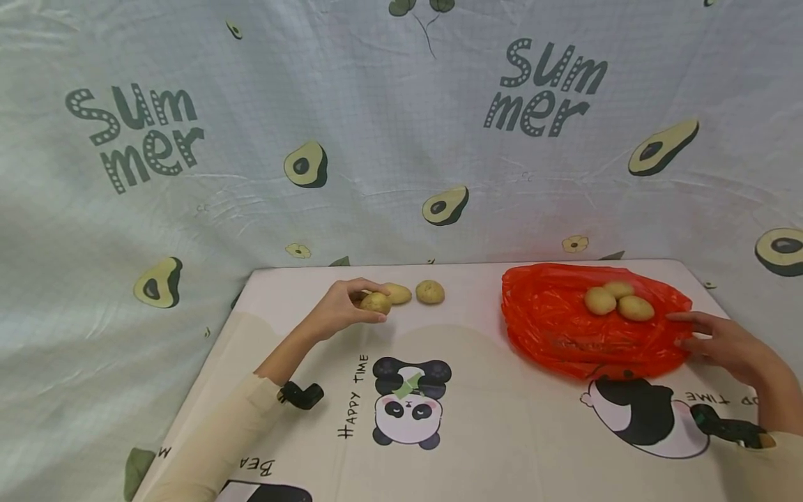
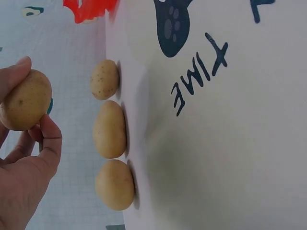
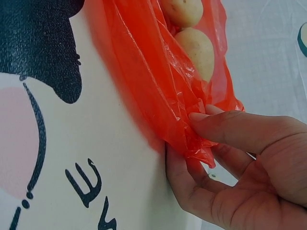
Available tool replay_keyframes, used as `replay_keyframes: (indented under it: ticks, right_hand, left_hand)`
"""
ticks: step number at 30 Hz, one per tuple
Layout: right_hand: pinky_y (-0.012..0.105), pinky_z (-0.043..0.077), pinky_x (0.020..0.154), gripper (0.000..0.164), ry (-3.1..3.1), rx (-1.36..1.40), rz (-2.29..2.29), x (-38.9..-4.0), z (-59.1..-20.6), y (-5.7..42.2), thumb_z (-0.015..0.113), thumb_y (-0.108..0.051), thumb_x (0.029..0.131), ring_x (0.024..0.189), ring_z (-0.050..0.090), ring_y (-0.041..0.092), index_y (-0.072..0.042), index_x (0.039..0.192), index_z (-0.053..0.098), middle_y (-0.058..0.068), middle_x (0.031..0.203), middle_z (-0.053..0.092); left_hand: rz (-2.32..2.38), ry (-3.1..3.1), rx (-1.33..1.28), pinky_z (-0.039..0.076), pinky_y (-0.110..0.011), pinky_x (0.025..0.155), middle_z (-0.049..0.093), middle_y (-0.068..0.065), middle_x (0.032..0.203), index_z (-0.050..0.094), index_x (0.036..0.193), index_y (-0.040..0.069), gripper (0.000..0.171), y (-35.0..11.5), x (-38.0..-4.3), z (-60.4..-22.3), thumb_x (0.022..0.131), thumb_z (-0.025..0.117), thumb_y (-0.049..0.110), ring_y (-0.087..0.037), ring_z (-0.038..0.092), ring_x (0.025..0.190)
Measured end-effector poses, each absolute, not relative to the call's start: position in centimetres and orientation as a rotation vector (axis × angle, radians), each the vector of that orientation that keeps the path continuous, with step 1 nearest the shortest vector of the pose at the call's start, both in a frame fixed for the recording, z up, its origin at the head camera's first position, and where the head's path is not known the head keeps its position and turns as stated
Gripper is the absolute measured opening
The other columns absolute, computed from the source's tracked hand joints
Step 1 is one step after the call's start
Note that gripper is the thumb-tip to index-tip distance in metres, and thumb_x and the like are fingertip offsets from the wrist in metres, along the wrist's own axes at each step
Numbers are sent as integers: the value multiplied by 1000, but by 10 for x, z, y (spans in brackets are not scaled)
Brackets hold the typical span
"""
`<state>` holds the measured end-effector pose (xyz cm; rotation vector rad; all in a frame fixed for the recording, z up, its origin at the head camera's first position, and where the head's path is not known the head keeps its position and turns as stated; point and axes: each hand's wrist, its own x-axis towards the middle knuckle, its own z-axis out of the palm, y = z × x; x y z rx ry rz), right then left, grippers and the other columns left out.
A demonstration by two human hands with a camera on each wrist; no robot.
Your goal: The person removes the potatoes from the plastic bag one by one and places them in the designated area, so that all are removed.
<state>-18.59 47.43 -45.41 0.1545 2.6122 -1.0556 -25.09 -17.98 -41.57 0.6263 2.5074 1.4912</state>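
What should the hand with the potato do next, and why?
Maybe carry the potato over to the bag: the left hand has a good hold on it, the right hand holds the bag's edge, and three more potatoes sit there.

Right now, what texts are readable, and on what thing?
"SUMMER", twice: wall cloth
"HAPPY TIME": table
"TIME", upside down: table, right; adjoining word incomplete
"BEA", upside down: table, lower left
"M" or "W": table, left edge
Too blurred or small: marks on red bag, wall cloth
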Motion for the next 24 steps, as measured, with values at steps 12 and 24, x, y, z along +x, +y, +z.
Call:
replay_keyframes:
  ticks: [12,24]
  right_hand:
    - [59,53,93,64,2600,164,-1059,-185,-452,473,54,-5,101,122,30,66,15,150,18,52,142,14]
    - [58,54,92,62,2618,136,-1053,-184,-454,474,52,-4,102,122,32,67,16,150,19,52,143,14]
  left_hand:
    - [1553,2546,517,50,-26,79,68,-14,122,71,121,0,47,-189,-252,-423,78,88,7,-21,61,94]
    - [1594,2540,480,51,-24,80,68,-14,127,73,121,4,46,-198,-253,-427,78,88,5,-19,63,95]
